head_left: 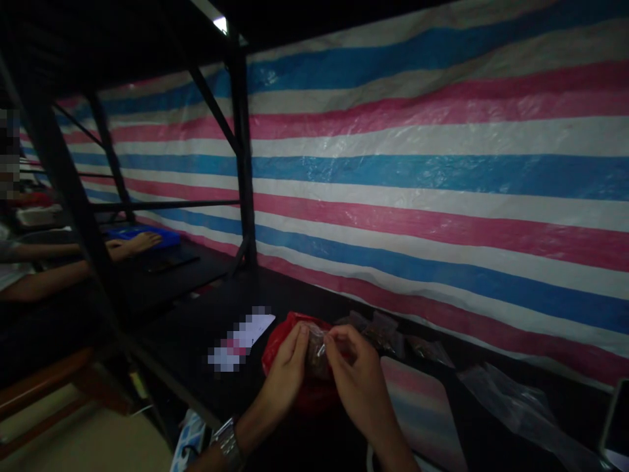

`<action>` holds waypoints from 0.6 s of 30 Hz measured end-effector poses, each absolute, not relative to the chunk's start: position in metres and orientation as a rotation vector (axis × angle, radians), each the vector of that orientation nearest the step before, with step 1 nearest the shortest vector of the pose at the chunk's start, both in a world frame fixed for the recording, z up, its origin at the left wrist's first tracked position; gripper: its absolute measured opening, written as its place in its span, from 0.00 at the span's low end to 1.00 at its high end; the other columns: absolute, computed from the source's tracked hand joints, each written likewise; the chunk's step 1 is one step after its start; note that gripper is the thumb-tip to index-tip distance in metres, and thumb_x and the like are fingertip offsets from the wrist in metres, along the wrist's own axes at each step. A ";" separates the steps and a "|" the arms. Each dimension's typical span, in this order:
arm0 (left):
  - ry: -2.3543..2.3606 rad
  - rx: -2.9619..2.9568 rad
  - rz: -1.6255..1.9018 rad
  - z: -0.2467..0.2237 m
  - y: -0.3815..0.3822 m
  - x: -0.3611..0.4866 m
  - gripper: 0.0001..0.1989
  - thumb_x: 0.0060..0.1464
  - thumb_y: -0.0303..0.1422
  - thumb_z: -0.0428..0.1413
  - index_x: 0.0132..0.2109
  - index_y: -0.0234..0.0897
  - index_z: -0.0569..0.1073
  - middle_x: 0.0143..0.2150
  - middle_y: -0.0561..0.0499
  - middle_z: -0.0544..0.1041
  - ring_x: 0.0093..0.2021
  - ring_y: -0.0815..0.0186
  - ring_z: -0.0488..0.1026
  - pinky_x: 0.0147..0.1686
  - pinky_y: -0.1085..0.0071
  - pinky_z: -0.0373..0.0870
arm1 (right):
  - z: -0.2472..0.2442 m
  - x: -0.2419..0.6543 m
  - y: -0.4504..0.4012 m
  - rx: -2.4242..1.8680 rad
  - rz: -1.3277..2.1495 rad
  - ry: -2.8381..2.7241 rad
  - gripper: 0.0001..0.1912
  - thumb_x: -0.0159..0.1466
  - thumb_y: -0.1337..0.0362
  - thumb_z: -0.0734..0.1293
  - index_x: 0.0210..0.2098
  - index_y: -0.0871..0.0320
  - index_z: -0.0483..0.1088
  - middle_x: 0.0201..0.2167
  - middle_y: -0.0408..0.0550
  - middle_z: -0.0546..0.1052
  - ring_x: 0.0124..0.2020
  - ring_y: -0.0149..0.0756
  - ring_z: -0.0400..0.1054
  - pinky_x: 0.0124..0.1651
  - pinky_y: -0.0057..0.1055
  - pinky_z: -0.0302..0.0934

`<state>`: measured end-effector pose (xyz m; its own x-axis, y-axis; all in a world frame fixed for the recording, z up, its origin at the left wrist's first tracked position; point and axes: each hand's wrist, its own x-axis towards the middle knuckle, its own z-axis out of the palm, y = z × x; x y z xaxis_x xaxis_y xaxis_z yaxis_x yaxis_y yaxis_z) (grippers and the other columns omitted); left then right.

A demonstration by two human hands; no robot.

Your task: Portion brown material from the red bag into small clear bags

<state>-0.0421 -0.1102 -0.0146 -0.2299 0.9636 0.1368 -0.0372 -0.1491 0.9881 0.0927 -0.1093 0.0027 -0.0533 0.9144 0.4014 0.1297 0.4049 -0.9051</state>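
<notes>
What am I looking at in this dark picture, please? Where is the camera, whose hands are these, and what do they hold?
There is no machine here. The single picture comes from a camera worn on a person's head, looking forward and down, so the two hands at the bottom are the wearer's own. The left hand, with a metal watch on its wrist, and the right hand together pinch a small clear packet with something dark inside; what it is, I cannot tell. Under the hands lies a red plastic bag on a dark table. More small packets lie behind, and empty clear bags to the right. A striped tarp forms the wall. At the far left, another person's hand rests near a blue tray.
</notes>
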 end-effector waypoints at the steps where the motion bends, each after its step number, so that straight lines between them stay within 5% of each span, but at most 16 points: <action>1: 1.255 1.159 1.513 -0.012 -0.108 -0.041 0.24 0.59 0.58 0.58 0.43 0.42 0.80 0.47 0.46 0.87 0.56 0.51 0.81 0.58 0.59 0.77 | 0.004 0.092 -0.108 -0.981 0.832 -1.482 0.13 0.67 0.53 0.69 0.36 0.55 0.77 0.33 0.47 0.82 0.34 0.40 0.77 0.40 0.32 0.69; 12: 1.056 1.188 1.481 -0.026 -0.088 -0.028 0.23 0.67 0.53 0.53 0.56 0.44 0.77 0.64 0.44 0.80 0.70 0.53 0.71 0.73 0.57 0.60 | -0.001 0.088 -0.089 -1.102 0.805 -1.340 0.21 0.64 0.43 0.71 0.39 0.54 0.80 0.38 0.50 0.84 0.39 0.45 0.79 0.44 0.36 0.73; 18: 1.083 1.008 1.400 -0.072 -0.079 -0.042 0.25 0.65 0.55 0.54 0.59 0.47 0.77 0.66 0.43 0.79 0.73 0.46 0.68 0.71 0.46 0.65 | -0.009 0.089 -0.085 -1.207 0.759 -1.370 0.23 0.60 0.39 0.75 0.34 0.53 0.83 0.34 0.50 0.84 0.36 0.46 0.79 0.40 0.35 0.73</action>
<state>-0.0417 -0.0789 -0.0723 -0.0944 0.9954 0.0175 -0.2326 -0.0392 0.9718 0.0889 -0.0850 -0.0095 0.1247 0.9427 0.3095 0.2373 0.2746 -0.9318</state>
